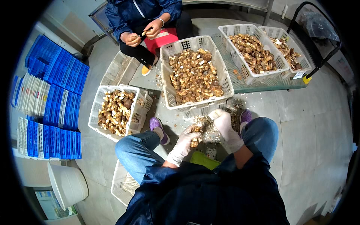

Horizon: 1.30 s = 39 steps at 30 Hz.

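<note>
My left hand (181, 146), in a white glove, is closed around a brown mushroom (195, 141) between my knees. To its right, my gloved right hand (224, 125) is closed; whatever it grips, if anything, is hidden. Pale mushroom trimmings (210, 133) lie in a heap below and between the two hands. Just beyond them stands a large white crate (199, 106), filled with brown mushrooms (195, 77). Left of my left knee, a smaller white crate (94, 111) holds more mushrooms with pale stems (115, 112).
Opposite me, a co-worker sits on a red stool (161, 39), a small piece in their hands (144, 33). Two mushroom-filled crates (258, 77) rest on a green platform (247, 88) at right. Blue crates (62, 105) are stacked left, near a white tub (69, 185).
</note>
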{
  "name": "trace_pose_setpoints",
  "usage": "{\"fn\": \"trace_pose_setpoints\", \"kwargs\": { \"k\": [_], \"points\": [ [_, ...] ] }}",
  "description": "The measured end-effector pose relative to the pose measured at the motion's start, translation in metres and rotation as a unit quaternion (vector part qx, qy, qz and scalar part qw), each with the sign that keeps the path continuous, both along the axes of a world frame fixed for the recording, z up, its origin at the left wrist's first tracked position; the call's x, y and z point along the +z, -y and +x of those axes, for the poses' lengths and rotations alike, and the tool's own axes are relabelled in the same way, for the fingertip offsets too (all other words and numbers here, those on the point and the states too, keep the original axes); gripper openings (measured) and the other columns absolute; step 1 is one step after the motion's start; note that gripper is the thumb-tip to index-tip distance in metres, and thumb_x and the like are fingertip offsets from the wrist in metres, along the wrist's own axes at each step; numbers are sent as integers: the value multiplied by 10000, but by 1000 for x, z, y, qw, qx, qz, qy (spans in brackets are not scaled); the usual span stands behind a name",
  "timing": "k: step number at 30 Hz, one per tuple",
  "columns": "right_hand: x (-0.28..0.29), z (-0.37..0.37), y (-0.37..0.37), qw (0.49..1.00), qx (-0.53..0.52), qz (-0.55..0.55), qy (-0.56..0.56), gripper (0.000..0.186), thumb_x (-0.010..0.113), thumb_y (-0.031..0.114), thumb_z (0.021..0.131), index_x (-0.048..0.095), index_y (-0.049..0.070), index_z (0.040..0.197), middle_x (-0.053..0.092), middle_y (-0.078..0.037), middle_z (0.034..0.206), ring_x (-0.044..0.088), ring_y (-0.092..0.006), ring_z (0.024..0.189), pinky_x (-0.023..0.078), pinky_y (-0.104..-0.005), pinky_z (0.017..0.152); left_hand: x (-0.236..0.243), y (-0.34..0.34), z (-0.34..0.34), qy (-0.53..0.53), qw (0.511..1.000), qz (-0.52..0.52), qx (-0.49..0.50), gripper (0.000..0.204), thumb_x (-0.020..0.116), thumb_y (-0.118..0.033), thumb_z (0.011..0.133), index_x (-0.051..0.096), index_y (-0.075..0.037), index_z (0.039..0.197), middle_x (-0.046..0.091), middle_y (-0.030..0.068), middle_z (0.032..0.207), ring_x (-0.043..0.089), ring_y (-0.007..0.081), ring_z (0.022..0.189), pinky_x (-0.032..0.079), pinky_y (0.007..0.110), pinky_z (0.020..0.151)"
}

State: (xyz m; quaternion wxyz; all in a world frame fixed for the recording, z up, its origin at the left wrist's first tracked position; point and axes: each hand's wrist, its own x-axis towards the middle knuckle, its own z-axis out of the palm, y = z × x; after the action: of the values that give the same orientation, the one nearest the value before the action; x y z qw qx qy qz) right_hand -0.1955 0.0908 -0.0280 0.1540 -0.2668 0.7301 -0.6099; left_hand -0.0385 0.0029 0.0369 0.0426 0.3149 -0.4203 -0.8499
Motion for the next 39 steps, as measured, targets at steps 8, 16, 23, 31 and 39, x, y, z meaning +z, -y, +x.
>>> {"fn": "trace_pose_setpoints", "kwargs": {
  "k": [8, 16, 23, 31, 39],
  "points": [
    [40, 24, 2, 991, 109, -18, -70, 129, 549, 78, 804, 578, -18, 723, 575, -172, 648, 552, -248, 547, 440, -334, 527, -15, 7, 10, 15, 984, 144, 108, 272, 452, -56, 795, 510, 17, 1051, 585, 99, 798, 589, 202, 666, 496, 283, 590],
    [39, 28, 5, 973, 136, -17, -184, 107, 551, 104, 756, 577, 29, 684, 556, -153, 606, 550, -321, 550, 459, -381, 535, -34, 5, 6, -23, 988, 133, 74, 241, 416, -55, 869, 488, 24, 1086, 589, 142, 860, 597, 251, 690, 520, 349, 620],
    [40, 26, 11, 933, 212, -32, -289, 125, 536, 102, 755, 548, 32, 652, 560, -168, 614, 547, -307, 525, 457, -397, 533, -35, 9, 10, -8, 997, 58, 41, 277, 441, -57, 868, 468, 45, 1125, 567, 150, 881, 592, 264, 746, 523, 370, 670],
    [30, 27, 6, 986, 150, -37, -54, 159, 557, 130, 811, 581, 5, 715, 573, -160, 630, 548, -253, 515, 433, -342, 494, -34, 22, 13, -7, 954, 296, 43, 341, 449, -133, 856, 439, -47, 1187, 583, 174, 1011, 589, 275, 786, 512, 382, 658],
    [30, 8, 6, 979, 77, 103, -157, 162, 565, 126, 804, 586, -18, 733, 579, -144, 629, 561, -210, 534, 446, -314, 503, -41, 30, 18, -28, 926, 377, 20, 290, 484, -134, 822, 495, -24, 1090, 581, 162, 930, 558, 217, 689, 479, 268, 544]
  ]
}}
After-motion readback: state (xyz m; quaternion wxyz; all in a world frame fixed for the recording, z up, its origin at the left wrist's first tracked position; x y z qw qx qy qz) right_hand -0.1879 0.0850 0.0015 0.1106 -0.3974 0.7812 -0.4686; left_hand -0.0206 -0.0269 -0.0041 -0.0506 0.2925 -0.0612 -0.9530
